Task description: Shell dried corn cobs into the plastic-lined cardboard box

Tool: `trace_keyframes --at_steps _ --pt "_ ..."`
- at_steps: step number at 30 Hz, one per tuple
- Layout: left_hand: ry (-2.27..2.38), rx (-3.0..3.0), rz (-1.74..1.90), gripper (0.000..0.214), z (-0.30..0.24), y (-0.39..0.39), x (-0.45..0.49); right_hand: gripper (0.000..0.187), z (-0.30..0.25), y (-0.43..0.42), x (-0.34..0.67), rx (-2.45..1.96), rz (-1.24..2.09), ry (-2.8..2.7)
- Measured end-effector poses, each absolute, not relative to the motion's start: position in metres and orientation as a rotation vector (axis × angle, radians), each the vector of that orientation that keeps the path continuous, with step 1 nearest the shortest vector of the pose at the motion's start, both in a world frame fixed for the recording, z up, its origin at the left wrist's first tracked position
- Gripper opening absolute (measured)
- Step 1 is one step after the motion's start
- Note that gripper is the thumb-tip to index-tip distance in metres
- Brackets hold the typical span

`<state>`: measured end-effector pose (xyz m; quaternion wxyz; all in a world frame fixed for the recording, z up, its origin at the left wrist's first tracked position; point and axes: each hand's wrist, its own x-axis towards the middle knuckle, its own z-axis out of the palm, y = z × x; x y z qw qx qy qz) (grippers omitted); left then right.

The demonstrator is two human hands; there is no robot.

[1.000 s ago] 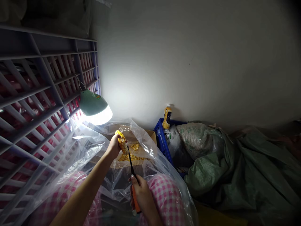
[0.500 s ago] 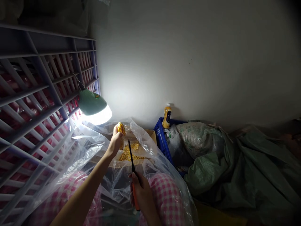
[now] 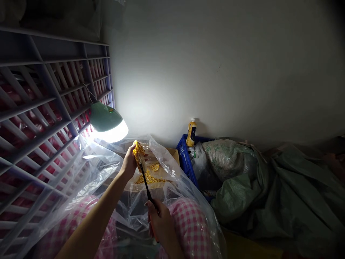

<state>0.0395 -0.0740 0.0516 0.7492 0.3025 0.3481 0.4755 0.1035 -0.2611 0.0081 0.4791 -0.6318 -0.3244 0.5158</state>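
Note:
An ear of corn point(image 3: 138, 153), partly stripped of kernels along its right side, is gripped upright in my left hand point(image 3: 129, 163). My right hand point(image 3: 160, 217) is wrapped round the orange and black handle of a screwdriver point(image 3: 145, 181). Its dark shaft points up and left, and the tip meets the lower part of the ear. Below the ear, loose yellow corn kernels point(image 3: 151, 178) lie in a cardboard box point(image 3: 175, 155) draped with a clear plastic sheet point(image 3: 164, 158). The sheet also spreads over my knees.
A lit green lamp point(image 3: 106, 118) hangs on the purple slatted crates point(image 3: 63, 104) at left. Right of the box stands a blue basket point(image 3: 185, 158) with a yellow bottle point(image 3: 191, 133) and bags. A green tarp point(image 3: 296, 194) lies further right, below the pale wall point(image 3: 229, 72).
The ear has turned in my left hand, bringing its stripped side into view. The screwdriver's tip has shifted left, from beside the ear to contact with it.

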Motion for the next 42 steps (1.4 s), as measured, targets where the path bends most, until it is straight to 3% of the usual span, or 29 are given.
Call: trace_keyframes --at_steps 13,24,35,39,42 --pt "0.781 0.609 1.077 0.020 0.050 -0.069 0.035 0.053 0.012 -0.263 0.104 -1.575 1.233 -0.815" --pt "0.885 0.777 1.013 0.033 0.041 -0.070 0.040 0.050 0.016 -0.262 0.103 -1.619 1.273 -0.838" --pt "1.004 0.983 0.974 0.043 0.037 -0.072 0.041 0.035 0.029 -0.262 0.100 -1.960 0.931 -1.121" --pt "1.043 1.010 1.002 0.042 0.028 -0.071 0.042 0.032 0.028 -0.255 0.094 -2.017 1.013 -1.075" --pt "1.107 1.031 1.022 0.040 0.024 -0.071 0.042 0.034 0.025 -0.247 0.095 -1.892 1.288 -0.905"
